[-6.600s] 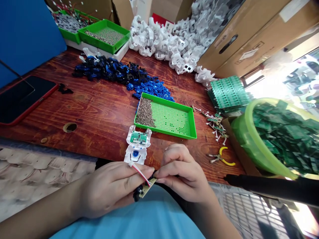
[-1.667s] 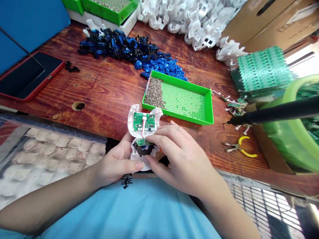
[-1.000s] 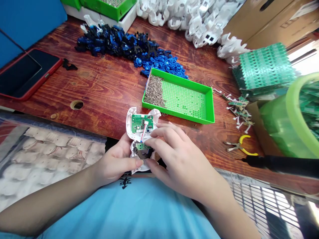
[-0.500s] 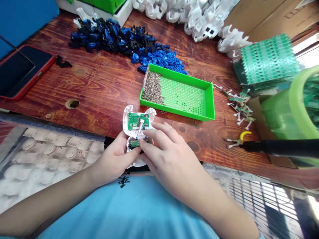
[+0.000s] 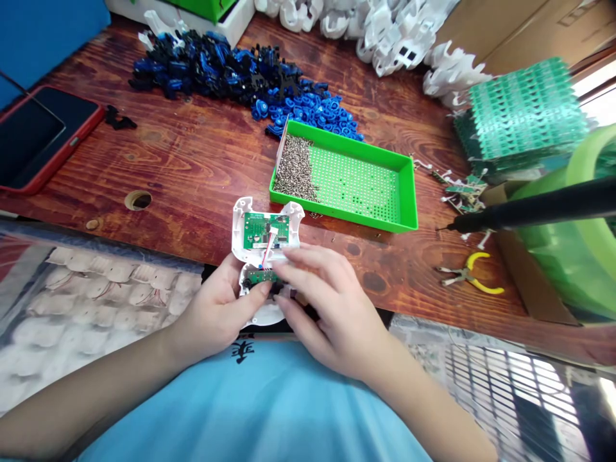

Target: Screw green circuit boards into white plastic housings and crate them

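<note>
My left hand (image 5: 219, 305) grips a white plastic housing, its thumb lying on the lower part. The upper shell (image 5: 237, 240) faces up with a green circuit board (image 5: 254, 224) inside. A thin red and white cable (image 5: 269, 246) runs from that board towards a smaller green board (image 5: 256, 276) in the lower shell (image 5: 267, 314). Over the right side of these parts is my right hand (image 5: 337, 308), fingers spread and thumb apart. Its fingertips cover part of the lower shell; whether they touch it I cannot tell.
Beyond the housing lies a green tray (image 5: 407, 192) of small screws (image 5: 294, 170). Blue and black plastic parts (image 5: 216, 67) are heaped behind it. A black screwdriver (image 5: 529, 208) hangs at right above yellow-handled pliers (image 5: 464, 274). At left lies a red-cased phone (image 5: 43, 135).
My right fingers have lifted off the smaller board and spread apart. The housing has shifted slightly up and left. The screwdriver at right has swung upward, uncovering the pliers.
</note>
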Available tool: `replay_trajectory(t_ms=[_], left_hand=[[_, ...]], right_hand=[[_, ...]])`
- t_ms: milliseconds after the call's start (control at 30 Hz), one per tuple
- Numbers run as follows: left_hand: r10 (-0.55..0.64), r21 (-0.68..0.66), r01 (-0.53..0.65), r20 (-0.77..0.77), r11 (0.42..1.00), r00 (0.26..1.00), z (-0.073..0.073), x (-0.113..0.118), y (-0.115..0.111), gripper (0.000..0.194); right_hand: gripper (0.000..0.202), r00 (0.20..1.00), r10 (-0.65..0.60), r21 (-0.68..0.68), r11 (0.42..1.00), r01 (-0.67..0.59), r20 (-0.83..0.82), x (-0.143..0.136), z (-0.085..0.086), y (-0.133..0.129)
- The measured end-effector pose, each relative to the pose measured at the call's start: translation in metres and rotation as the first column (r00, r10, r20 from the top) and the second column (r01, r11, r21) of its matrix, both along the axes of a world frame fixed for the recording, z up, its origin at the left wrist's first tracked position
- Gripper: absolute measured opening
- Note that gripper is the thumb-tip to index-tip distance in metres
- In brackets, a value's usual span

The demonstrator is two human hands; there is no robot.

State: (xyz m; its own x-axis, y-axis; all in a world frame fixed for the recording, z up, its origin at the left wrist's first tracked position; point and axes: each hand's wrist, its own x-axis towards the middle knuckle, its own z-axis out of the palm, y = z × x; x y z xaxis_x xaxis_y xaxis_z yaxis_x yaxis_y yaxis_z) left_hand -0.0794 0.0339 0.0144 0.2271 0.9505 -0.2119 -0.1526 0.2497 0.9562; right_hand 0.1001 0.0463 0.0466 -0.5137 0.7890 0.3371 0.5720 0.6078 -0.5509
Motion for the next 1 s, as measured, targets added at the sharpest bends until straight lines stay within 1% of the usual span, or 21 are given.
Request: replay_trajectory(t_ms=[33, 67, 100, 133, 167, 200, 233, 267, 300, 333, 500, 600, 667, 733, 833, 933, 967, 1000], left_hand=[[0.000, -0.004, 0.000, 0.002, 1.000, 1.000, 0.000, 0.001, -0.001, 0.042], [0.003, -0.002, -0.003, -0.002, 1.000, 1.000, 0.001, 0.002, -0.001, 0.042], [0.008, 0.007, -0.008, -0.014, 1.000, 1.000, 0.000, 0.002, -0.002, 0.042], [0.014, 0.022, -0.013, -0.031, 1.000, 0.999, 0.000, 0.003, -0.003, 0.042], [0.017, 0.040, -0.015, -0.050, 0.999, 0.999, -0.001, 0.003, -0.005, 0.042], [0.016, 0.065, -0.011, -0.069, 0.998, 0.998, -0.002, 0.004, -0.006, 0.042], [0.008, 0.095, 0.001, -0.087, 0.995, 0.996, -0.003, 0.004, -0.007, 0.043], [-0.005, 0.127, 0.019, -0.106, 0.992, 0.994, -0.004, 0.003, -0.007, 0.044], [-0.018, 0.164, 0.039, -0.125, 0.986, 0.992, -0.004, 0.003, -0.008, 0.046], [-0.030, 0.198, 0.059, -0.147, 0.978, 0.989, -0.004, 0.003, -0.008, 0.047], [-0.027, 0.345, 0.128, -0.282, 0.930, 0.959, 0.002, 0.001, -0.005, 0.055], [-0.038, 0.382, 0.165, -0.319, 0.909, 0.947, 0.004, 0.001, -0.002, 0.057], [-0.036, 0.375, 0.164, -0.325, 0.913, 0.945, 0.003, 0.002, -0.001, 0.056], [-0.032, 0.355, 0.152, -0.322, 0.923, 0.946, 0.002, 0.002, -0.001, 0.054], [-0.047, 0.294, 0.137, -0.295, 0.946, 0.954, 0.001, 0.003, -0.001, 0.050], [-0.061, 0.243, 0.127, -0.262, 0.962, 0.963, 0.002, 0.004, 0.000, 0.045], [-0.067, 0.218, 0.122, -0.244, 0.968, 0.968, 0.003, 0.004, 0.001, 0.043], [-0.075, 0.176, 0.115, -0.215, 0.978, 0.974, 0.004, 0.003, 0.002, 0.041]], right_hand=[[0.026, 0.991, -0.087, -0.064, 0.995, 0.081, -0.098, 0.001, -0.002, 0.000], [0.024, 0.963, -0.189, -0.167, 0.973, 0.157, -0.193, 0.001, -0.003, 0.000], [0.022, 0.919, -0.284, -0.301, 0.933, 0.199, -0.273, 0.002, -0.005, 0.000], [0.021, 0.872, -0.358, -0.446, 0.875, 0.189, -0.333, 0.002, -0.007, 0.000], [0.020, 0.833, -0.404, -0.579, 0.805, 0.126, -0.380, 0.002, -0.008, -0.001], [0.021, 0.808, -0.417, -0.680, 0.733, 0.028, -0.417, 0.001, -0.009, -0.001], [0.023, 0.798, -0.409, -0.742, 0.666, -0.070, -0.443, 0.000, -0.010, -0.001], [0.023, 0.799, -0.390, -0.774, 0.618, -0.141, -0.458, -0.001, -0.010, -0.002], [0.022, 0.806, -0.372, -0.787, 0.592, -0.177, -0.461, -0.003, -0.010, -0.002], [0.022, 0.814, -0.361, -0.790, 0.585, -0.183, -0.456, -0.005, -0.009, -0.003], [0.014, 0.815, -0.384, -0.779, 0.615, -0.124, -0.434, -0.010, -0.007, -0.005], [0.012, 0.823, -0.375, -0.751, 0.654, -0.091, -0.426, -0.009, -0.008, -0.005], [0.012, 0.833, -0.361, -0.722, 0.689, -0.065, -0.419, -0.010, -0.011, -0.006], [0.012, 0.841, -0.360, -0.708, 0.705, -0.038, -0.404, -0.011, -0.014, -0.007], [0.012, 0.826, -0.383, -0.713, 0.701, -0.031, -0.413, -0.015, -0.018, -0.007], [0.009, 0.807, -0.405, -0.725, 0.688, -0.040, -0.429, -0.016, -0.017, -0.006], [0.010, 0.826, -0.390, -0.728, 0.685, -0.035, -0.407, -0.014, -0.016, -0.005], [0.012, 0.865, -0.350, -0.725, 0.688, -0.023, -0.360, -0.010, -0.013, -0.005]])
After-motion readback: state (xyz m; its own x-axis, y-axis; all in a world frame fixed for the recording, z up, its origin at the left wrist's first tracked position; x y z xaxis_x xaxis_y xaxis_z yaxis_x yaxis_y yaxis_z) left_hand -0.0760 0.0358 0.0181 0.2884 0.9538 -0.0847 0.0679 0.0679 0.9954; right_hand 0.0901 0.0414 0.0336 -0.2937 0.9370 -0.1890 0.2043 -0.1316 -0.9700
